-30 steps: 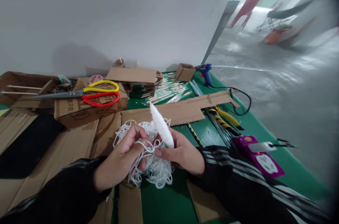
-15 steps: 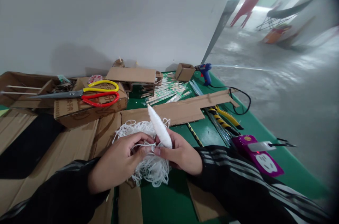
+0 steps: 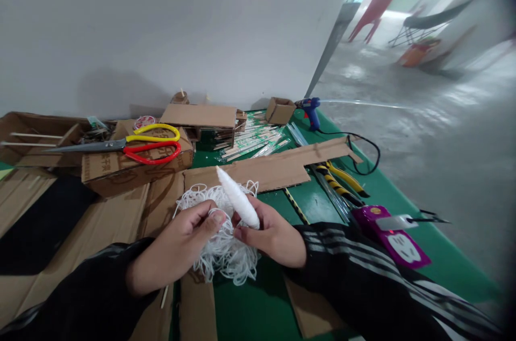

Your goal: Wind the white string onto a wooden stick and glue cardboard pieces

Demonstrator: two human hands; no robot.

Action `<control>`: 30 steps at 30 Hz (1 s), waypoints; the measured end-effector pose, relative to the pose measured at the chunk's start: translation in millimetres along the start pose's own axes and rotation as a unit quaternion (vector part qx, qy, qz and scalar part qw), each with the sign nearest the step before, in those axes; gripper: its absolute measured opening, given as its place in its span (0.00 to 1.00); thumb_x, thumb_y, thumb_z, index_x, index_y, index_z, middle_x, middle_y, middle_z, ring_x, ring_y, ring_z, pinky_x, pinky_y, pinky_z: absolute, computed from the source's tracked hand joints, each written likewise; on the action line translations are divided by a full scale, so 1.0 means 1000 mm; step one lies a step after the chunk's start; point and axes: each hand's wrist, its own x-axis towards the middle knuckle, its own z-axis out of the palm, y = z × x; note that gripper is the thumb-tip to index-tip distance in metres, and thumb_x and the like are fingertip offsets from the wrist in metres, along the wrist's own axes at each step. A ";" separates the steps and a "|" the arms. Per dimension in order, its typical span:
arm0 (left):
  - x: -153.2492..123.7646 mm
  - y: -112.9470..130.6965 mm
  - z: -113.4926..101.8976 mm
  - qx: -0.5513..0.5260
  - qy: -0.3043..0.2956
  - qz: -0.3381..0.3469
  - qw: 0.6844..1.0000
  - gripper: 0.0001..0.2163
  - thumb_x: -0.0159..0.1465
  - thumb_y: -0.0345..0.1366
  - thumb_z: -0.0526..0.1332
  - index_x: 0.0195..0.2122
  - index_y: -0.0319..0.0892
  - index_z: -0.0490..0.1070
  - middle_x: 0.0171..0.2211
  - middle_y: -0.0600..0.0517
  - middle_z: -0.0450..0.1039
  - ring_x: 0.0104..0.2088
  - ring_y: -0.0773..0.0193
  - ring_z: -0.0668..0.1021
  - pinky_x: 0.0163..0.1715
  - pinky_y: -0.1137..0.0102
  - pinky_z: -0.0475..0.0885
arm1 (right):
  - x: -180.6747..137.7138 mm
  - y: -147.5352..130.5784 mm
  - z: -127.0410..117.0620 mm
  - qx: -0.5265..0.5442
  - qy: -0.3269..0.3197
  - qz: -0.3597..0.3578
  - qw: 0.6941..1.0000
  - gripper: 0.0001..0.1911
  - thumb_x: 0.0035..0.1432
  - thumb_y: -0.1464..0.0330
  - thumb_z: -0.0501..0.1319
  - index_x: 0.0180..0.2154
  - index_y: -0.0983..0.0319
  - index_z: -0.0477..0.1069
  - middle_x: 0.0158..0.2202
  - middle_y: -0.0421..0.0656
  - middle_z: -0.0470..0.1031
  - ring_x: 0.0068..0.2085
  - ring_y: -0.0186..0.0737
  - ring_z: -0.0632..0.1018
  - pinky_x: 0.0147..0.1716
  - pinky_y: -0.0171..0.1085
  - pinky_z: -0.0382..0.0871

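Partly behind white spindle (image 3: 239,200), right hand (image 3: 278,233)

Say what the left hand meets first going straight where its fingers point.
Left hand: likely the white string heap, then the white spindle-shaped piece in the right hand; depth is unclear.

This looks like a makeshift craft workshop. A green tabletop (image 3: 242,309) against a plain wall (image 3: 169,24) carries craft supplies: big scissors (image 3: 126,142) on a cardboard box (image 3: 137,175) at left, bundled thin sticks (image 3: 262,139) at centre, a glue gun (image 3: 310,111) and pliers (image 3: 336,184) right of centre, loose white cord (image 3: 231,263) at lower middle. At upper right, a bare grey floor (image 3: 387,78) with a red chair (image 3: 374,11) suggests a roughly finished room.
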 end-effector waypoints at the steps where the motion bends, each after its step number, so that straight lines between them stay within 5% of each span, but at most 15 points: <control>1: 0.000 -0.001 0.000 -0.066 -0.014 -0.026 0.997 0.16 0.65 0.50 0.55 0.30 0.43 0.65 0.26 0.56 0.61 0.27 0.66 0.64 0.27 0.72 0.60 | 0.000 0.000 0.000 0.002 0.001 -0.001 1.000 0.18 0.50 0.61 0.67 0.34 0.61 0.61 0.27 0.34 0.61 0.25 0.28 0.61 0.24 0.31 0.56; 5: -0.004 0.003 -0.004 -0.228 -0.025 -0.046 0.972 0.17 0.63 0.51 0.58 0.27 0.41 0.66 0.27 0.54 0.64 0.31 0.65 0.67 0.32 0.72 0.63 | 0.000 0.002 0.000 0.017 0.008 -0.002 1.000 0.19 0.49 0.60 0.68 0.34 0.61 0.61 0.27 0.35 0.61 0.26 0.29 0.61 0.25 0.31 0.58; 13: -0.003 0.005 -0.015 -0.314 -0.032 0.015 0.949 0.09 0.59 0.37 0.59 0.29 0.37 0.76 0.17 0.53 0.68 0.20 0.69 0.69 0.24 0.74 0.66 | 0.001 0.004 -0.003 0.039 0.006 -0.010 0.999 0.15 0.50 0.65 0.67 0.34 0.62 0.62 0.25 0.34 0.61 0.23 0.27 0.60 0.21 0.30 0.55; 19: 0.001 -0.009 -0.013 -0.214 -0.082 -0.054 0.972 0.10 0.64 0.39 0.58 0.41 0.41 0.76 0.18 0.54 0.71 0.11 0.72 0.68 0.09 0.79 0.63 | -0.002 -0.003 -0.001 0.077 0.002 -0.004 0.997 0.15 0.49 0.67 0.68 0.34 0.62 0.62 0.25 0.33 0.63 0.20 0.24 0.60 0.17 0.28 0.53; 23: 0.002 -0.004 -0.008 -0.147 -0.094 -0.095 0.980 0.23 0.58 0.39 0.67 0.55 0.44 0.69 0.17 0.57 0.69 0.13 0.73 0.70 0.10 0.81 0.67 | -0.005 -0.012 -0.002 0.102 -0.015 0.013 0.995 0.17 0.48 0.68 0.68 0.38 0.61 0.63 0.26 0.32 0.66 0.15 0.20 0.57 0.10 0.26 0.48; 26: 0.002 -0.001 -0.008 -0.166 -0.118 -0.115 0.972 0.29 0.54 0.37 0.71 0.57 0.47 0.66 0.20 0.58 0.70 0.14 0.73 0.72 0.12 0.81 0.70 | -0.006 -0.013 -0.004 0.153 -0.027 0.018 0.988 0.16 0.50 0.66 0.66 0.39 0.61 0.63 0.22 0.30 0.64 0.12 0.20 0.53 0.08 0.25 0.45; 30: 0.002 -0.008 -0.012 -0.224 -0.172 -0.093 0.955 0.26 0.55 0.35 0.70 0.54 0.47 0.67 0.20 0.59 0.69 0.15 0.73 0.72 0.13 0.82 0.70 | -0.004 -0.012 -0.007 0.205 0.002 0.038 0.978 0.13 0.56 0.60 0.61 0.36 0.61 0.64 0.23 0.31 0.65 0.13 0.20 0.48 0.08 0.24 0.42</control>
